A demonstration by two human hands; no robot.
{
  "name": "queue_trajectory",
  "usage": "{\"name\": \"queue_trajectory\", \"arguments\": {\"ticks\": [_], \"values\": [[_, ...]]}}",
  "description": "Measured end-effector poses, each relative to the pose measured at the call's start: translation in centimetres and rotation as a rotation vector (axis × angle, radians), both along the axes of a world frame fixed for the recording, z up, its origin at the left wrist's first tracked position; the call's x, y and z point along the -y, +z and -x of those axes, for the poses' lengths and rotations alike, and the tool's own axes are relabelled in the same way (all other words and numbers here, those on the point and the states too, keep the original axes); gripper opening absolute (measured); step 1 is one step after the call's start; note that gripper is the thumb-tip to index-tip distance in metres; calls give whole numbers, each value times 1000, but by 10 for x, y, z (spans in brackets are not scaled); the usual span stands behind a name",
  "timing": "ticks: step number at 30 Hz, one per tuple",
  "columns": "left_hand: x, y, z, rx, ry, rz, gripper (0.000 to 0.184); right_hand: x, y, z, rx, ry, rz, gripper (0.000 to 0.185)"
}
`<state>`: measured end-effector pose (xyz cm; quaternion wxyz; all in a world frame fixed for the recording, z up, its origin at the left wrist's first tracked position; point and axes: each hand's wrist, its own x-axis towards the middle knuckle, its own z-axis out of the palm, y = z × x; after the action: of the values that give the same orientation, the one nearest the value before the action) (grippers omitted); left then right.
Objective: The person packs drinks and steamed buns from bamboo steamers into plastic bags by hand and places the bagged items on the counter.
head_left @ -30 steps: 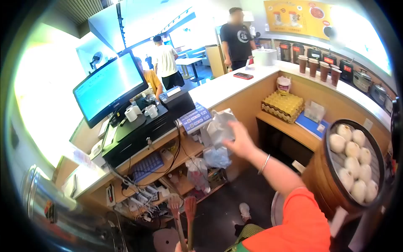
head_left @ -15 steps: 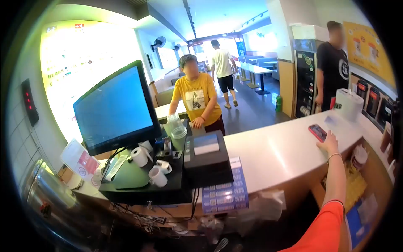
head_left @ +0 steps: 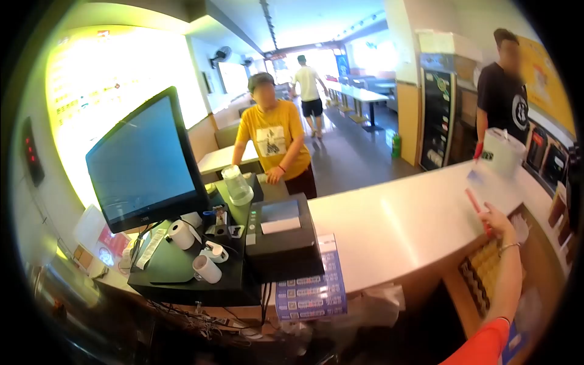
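My right hand (head_left: 499, 222) reaches over the right part of the white counter (head_left: 389, 222), its fingers closed around a phone with a red case (head_left: 477, 208). The phone is tilted, so mostly its red edge faces me. A bracelet circles my wrist, and a red sleeve covers the upper arm. Beyond the phone, a white tub-like container (head_left: 504, 149) stands on the counter. Just below my forearm is an open compartment holding yellowish items (head_left: 491, 267). My left hand is out of the picture.
At left stand a monitor (head_left: 146, 158), a black printer (head_left: 283, 237), paper rolls (head_left: 182, 234) and stacked clear cups (head_left: 237, 185). A person in yellow (head_left: 274, 134) leans across the counter. Another in black (head_left: 502, 91) stands at right; a third (head_left: 309, 91) is farther back.
My right hand has picked the phone up from the counter and tipped it onto its edge. The view has shifted slightly, and the person at the back is farther away.
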<state>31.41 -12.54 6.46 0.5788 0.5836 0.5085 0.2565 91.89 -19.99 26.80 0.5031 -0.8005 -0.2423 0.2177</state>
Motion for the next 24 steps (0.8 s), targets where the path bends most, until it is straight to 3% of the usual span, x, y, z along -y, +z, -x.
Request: {"name": "queue_trajectory", "arguments": {"ticks": [3, 6, 7, 9, 10, 12, 13, 15, 16, 18, 19, 21, 24], "values": [[-1, 4, 16, 2, -66, -5, 39, 69, -54, 20, -175, -164, -638, 54], [2, 0, 24, 4, -172, -1, 39, 151, -111, 51, -268, -192, -670, 54], [-1, -1, 27, -4, -241, 9, 40, 171, -139, 72, -260, -309, -664, 50], [-8, -7, 26, -16, -397, 59, 40, 201, -200, 91, -390, -697, -607, 27], [-10, -13, 24, -30, -483, 95, 40, 218, -204, 120, -457, -604, -632, 22], [-19, -22, 13, -67, -621, 144, 41, 212, -199, 166, -407, -884, -417, 34], [-23, -26, 3, -80, -683, 161, 41, 241, -258, 152, -211, -885, -312, 64], [-30, -32, -15, -122, -764, 180, 41, 255, -288, 156, -47, -1086, -31, 86], [-33, -32, -28, -133, -797, 182, 41, 261, -294, 162, -51, -1110, -26, 86], [-34, -33, -51, -155, -842, 174, 42, 269, -308, 155, 100, -1246, 332, 92], [-36, -32, -60, -167, -861, 174, 42, 271, -313, 153, 93, -1246, 338, 92], [-33, -35, -79, -178, -896, 170, 42, 279, -318, 137, 389, -1154, 539, 89], [-30, -41, -104, -199, -900, 167, 43, 301, -304, 97, 489, -972, 698, 85]]}}
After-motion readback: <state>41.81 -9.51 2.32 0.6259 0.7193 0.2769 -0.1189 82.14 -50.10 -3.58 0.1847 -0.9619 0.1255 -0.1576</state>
